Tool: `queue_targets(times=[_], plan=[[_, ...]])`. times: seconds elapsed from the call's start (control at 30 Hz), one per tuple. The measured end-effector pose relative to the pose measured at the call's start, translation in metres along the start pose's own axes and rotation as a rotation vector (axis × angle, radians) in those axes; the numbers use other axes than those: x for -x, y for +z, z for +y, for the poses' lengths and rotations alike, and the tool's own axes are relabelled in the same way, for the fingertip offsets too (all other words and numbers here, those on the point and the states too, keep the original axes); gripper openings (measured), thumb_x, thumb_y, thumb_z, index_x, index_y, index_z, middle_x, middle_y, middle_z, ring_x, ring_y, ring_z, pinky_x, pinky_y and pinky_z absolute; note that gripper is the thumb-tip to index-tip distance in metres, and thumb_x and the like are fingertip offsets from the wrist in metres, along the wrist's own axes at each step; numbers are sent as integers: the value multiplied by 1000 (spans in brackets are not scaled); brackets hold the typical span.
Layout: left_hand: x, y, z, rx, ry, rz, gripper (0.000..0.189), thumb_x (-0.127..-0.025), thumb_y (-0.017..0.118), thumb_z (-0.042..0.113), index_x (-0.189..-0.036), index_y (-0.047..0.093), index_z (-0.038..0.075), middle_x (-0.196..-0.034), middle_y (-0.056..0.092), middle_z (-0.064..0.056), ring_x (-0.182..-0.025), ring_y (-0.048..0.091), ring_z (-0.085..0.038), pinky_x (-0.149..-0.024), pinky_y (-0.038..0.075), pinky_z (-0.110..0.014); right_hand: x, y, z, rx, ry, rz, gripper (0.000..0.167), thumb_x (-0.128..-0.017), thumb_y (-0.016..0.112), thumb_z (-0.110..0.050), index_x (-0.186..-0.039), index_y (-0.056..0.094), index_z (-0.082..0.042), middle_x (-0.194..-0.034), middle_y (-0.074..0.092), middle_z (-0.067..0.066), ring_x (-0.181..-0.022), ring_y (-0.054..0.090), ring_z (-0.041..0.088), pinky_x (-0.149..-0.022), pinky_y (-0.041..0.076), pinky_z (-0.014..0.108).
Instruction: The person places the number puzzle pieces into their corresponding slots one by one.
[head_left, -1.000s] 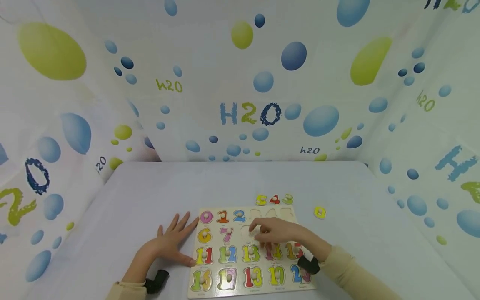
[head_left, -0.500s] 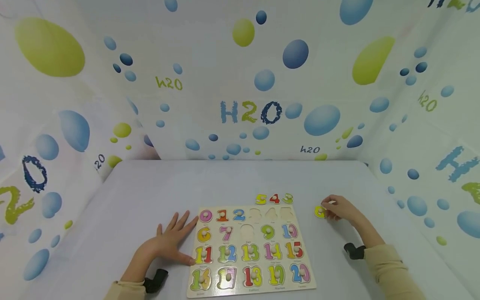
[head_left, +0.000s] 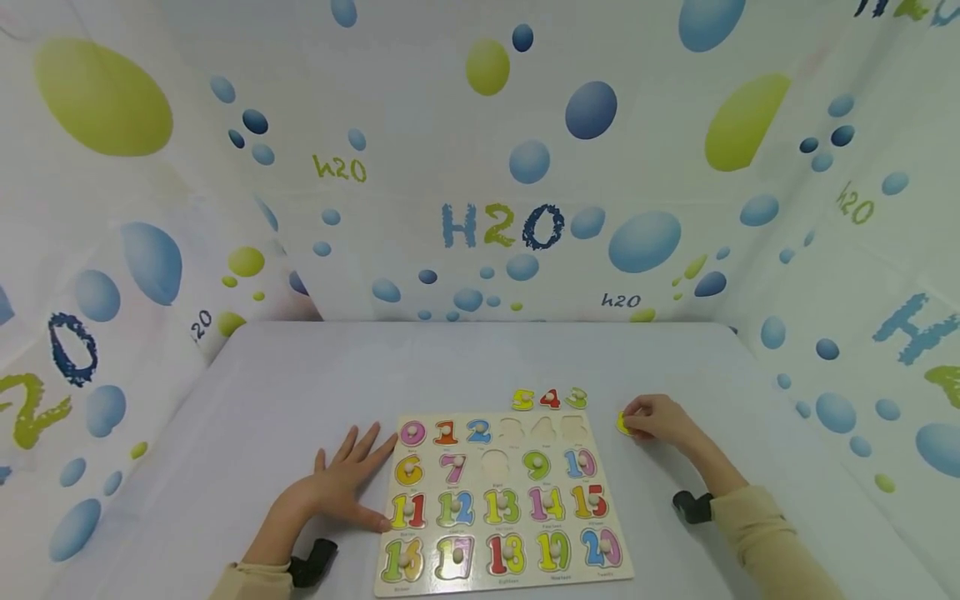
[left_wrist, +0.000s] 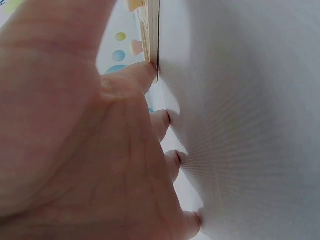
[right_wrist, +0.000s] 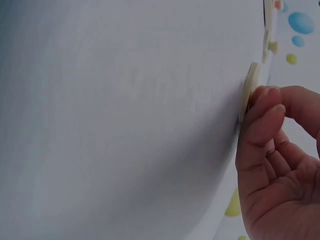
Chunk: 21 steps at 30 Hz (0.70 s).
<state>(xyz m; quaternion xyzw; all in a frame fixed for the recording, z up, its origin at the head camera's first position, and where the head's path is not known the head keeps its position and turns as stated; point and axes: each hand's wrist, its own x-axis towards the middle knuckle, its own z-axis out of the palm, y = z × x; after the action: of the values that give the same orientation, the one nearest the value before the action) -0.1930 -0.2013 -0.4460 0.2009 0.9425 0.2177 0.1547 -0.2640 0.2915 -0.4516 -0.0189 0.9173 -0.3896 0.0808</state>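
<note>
My right hand [head_left: 663, 419] pinches a yellow number 8 puzzle piece [head_left: 622, 423], right of the puzzle board. In the right wrist view the piece [right_wrist: 248, 92] is seen edge-on, tilted, its knob hidden by the fingertips. With fingers spread, my left hand [head_left: 341, 487] rests on the table, its thumb and index finger touching the left edge of the wooden number puzzle board [head_left: 517, 587]. The left wrist view has the fingertips [left_wrist: 150, 75] against the board's side. Most number pieces sit in the board; the 8 recess [head_left: 495, 468] and three top-row recesses are bare.
Behind the board's top edge lie three loose pieces: a yellow 5 [head_left: 522, 400], a red 4 [head_left: 550, 399] and a green 3 [head_left: 576, 398]. The white table [head_left: 337, 358] is bordered by printed curtains at the back and both sides.
My right hand has gone from above the board to the yellow 8, gripped it, and shifted it slightly left towards the board. The left hand stays in place.
</note>
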Motion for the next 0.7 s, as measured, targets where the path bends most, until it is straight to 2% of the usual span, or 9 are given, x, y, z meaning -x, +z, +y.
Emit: queue_targets(times=[0.13,0.27,0.43,0.57,0.63,0.7], plan=[[1,0,0,6,2,-1,115,-59,82,54,-148,25,9,-152,6,-22,-134,-6,-48,-91,-5,-75,-5,11,-13,12,-23,21,13,-86,64,-10,-90,61,2,-66,57,2,-59,53,15,-55,46,29],[3,-1,0,3,-7,-4,116,-58,83,54,-148,25,9,-152,7,-23,-134,-5,-48,-91,-5,-75,-8,27,-39,-39,-101,-21,12,-86,66,-12,-91,62,-1,-65,58,3,-56,53,17,-54,47,30],[5,-1,1,10,-1,-4,115,-58,83,54,-148,26,8,-152,7,-23,-134,-5,-48,-91,-5,-75,-6,53,-77,-84,-275,-165,8,-87,66,-11,-88,62,-4,-64,59,3,-53,54,17,-52,49,31],[4,-2,2,11,7,1,115,-59,82,54,-148,25,8,-152,7,-23,-134,-5,-48,-91,-5,-75,-5,76,-101,-70,-409,-286,8,-89,64,-12,-88,61,-5,-62,59,3,-51,54,18,-50,48,30],[4,-2,1,12,11,2,114,-60,82,54,-148,25,9,-152,7,-23,-134,-6,-48,-91,-5,-75,-4,88,-110,-55,-442,-322,7,-89,65,-12,-87,61,-6,-61,58,2,-50,54,18,-49,47,28],[4,-2,0,6,13,4,114,-60,82,54,-148,25,9,-152,6,-23,-134,-6,-48,-91,-5,-75,-4,99,-116,-38,-440,-348,6,-88,65,-12,-86,61,-8,-59,58,0,-49,53,16,-47,45,26]])
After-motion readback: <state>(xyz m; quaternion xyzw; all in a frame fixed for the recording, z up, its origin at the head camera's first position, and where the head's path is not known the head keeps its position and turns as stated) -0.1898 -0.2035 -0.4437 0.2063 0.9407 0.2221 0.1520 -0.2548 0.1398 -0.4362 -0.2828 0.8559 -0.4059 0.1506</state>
